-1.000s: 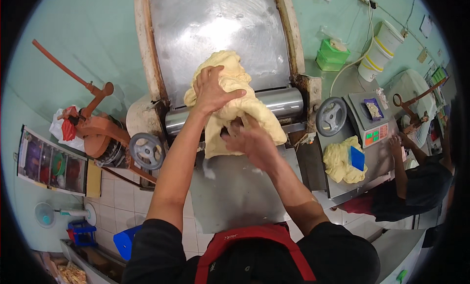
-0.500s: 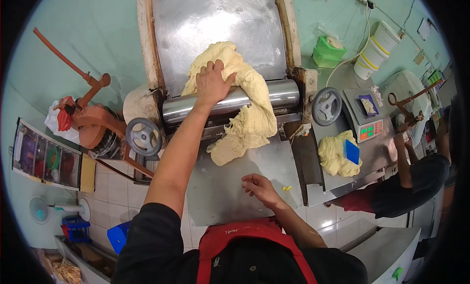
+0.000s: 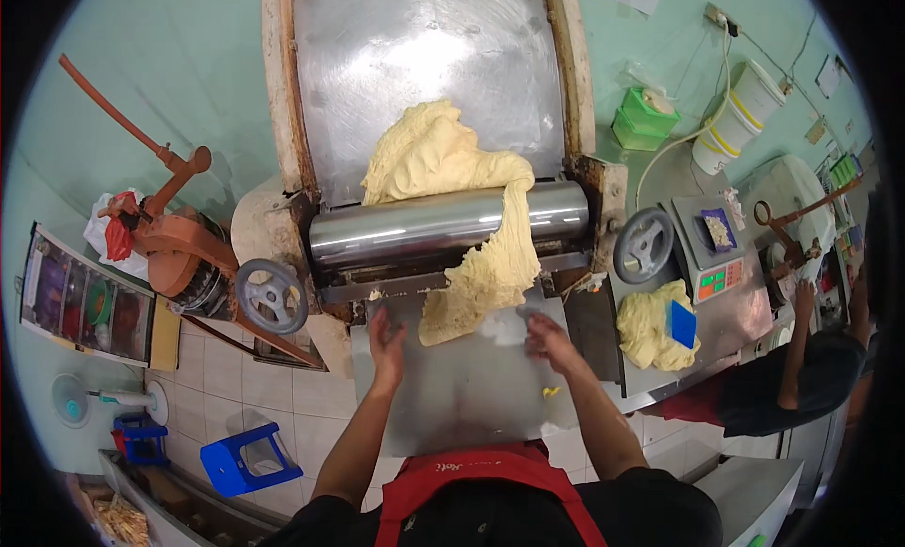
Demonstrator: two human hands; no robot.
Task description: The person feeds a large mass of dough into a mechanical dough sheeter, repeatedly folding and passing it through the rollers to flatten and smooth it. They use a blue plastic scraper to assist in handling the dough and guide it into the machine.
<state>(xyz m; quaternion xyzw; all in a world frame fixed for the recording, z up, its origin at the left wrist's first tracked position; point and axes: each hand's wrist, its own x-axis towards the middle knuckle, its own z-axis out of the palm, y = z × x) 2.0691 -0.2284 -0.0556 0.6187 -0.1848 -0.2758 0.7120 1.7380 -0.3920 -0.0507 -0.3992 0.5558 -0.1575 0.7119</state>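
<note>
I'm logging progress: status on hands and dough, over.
Left hand, right hand: open, gripping nothing, flanking lower end of dough. Dough draped over steel roller. Small yellow scrap on metal sheet near right hand.

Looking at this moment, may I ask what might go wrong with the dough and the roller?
The dough drapes over the steel roller in a narrow strip, so it might tear there. Neither the left hand nor the right hand appears to hold its hanging end, so that end could slip along the metal tray. Both hands are near the roller, so one might be caught if it turns while they reach in.
</note>
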